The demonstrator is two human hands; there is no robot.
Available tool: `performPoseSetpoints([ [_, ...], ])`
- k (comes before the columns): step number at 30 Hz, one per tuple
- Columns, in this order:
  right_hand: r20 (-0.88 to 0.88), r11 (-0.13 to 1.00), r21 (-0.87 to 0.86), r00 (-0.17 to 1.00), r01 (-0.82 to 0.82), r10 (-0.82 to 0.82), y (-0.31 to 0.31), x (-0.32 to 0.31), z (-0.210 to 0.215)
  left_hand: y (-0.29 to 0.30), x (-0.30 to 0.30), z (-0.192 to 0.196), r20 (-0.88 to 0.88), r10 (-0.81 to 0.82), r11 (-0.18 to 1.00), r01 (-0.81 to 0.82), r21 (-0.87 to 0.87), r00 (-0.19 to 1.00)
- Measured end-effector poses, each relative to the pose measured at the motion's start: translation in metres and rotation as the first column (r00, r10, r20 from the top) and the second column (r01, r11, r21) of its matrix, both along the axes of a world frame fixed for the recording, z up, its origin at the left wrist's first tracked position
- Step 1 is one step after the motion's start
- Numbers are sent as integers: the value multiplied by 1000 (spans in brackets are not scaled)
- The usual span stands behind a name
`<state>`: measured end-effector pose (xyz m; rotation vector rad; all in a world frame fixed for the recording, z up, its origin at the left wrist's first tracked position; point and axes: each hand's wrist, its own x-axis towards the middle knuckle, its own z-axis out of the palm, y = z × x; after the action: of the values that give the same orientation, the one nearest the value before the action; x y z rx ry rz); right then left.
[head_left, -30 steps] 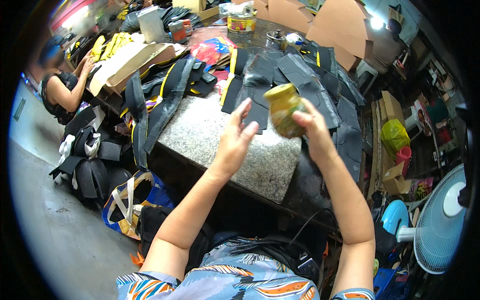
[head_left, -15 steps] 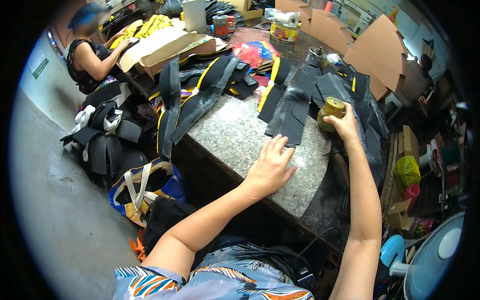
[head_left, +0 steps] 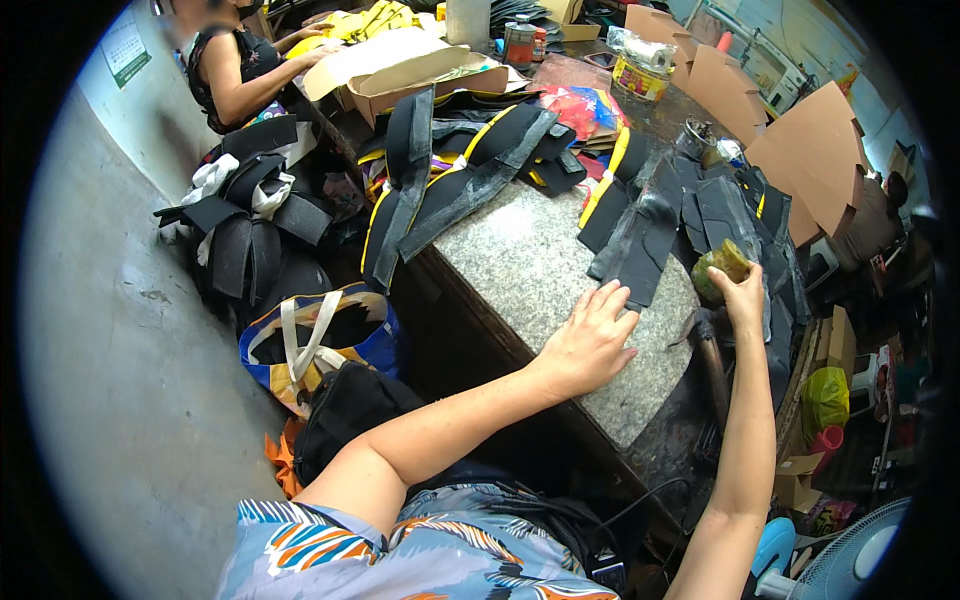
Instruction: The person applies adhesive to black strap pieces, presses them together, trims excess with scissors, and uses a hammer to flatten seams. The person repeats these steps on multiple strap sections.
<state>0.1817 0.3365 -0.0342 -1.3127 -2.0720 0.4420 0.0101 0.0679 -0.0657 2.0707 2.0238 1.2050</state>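
Observation:
My right hand (head_left: 738, 296) grips a squat, greenish-brown cylinder (head_left: 724, 270), which leans to one side at the right edge of the pale speckled slab (head_left: 510, 245). What the cylinder is made of, I cannot tell. My left hand (head_left: 588, 342) is open over the slab, palm down, its fingertips at the near end of a flat black strip (head_left: 640, 250). Beside that strip lies a black piece with yellow edging (head_left: 612, 190). More black strips (head_left: 410, 195) with yellow trim spread over the far left of the slab, some hanging off its edge.
Black pieces heap up on the right (head_left: 735, 215). Behind stand a yellow tin (head_left: 640, 80) and brown card sheets (head_left: 810, 150). A blue bag (head_left: 375, 335) and bundled black pieces (head_left: 245, 235) lie left of the table. Another person (head_left: 240, 70) works at far left; a fan (head_left: 840, 550) stands near right.
The whole view has shifted, so the scene sits further right and higher. The cylinder in my right hand is tilted more than before. My left hand stays open near the black strip's end.

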Motion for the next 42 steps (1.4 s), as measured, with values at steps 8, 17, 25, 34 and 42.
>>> performPoseSetpoints([
  [8, 55, 956, 161, 969, -246, 240, 7, 29, -18, -28, -63, 22, 306, 41, 906, -164, 389, 951],
  [17, -26, 930, 341, 987, -138, 156, -45, 6, 25, -30, -275, 22, 73, 834, 545, -796, -264, 547],
  [25, 341, 880, 251, 888, -402, 308, -180, 29, 42, -25, -305, 50, 145, 775, 631, -744, -221, 615],
  [34, 360, 957, 135, 912, -259, 196, -176, 57, 26, -36, -103, 101, -248, 46, 971, 14, 237, 968],
  [42, 243, 980, 36, 953, -195, 181, -172, 74, 21, -27, -31, 49, -108, -331, 913, 289, -289, 937],
])
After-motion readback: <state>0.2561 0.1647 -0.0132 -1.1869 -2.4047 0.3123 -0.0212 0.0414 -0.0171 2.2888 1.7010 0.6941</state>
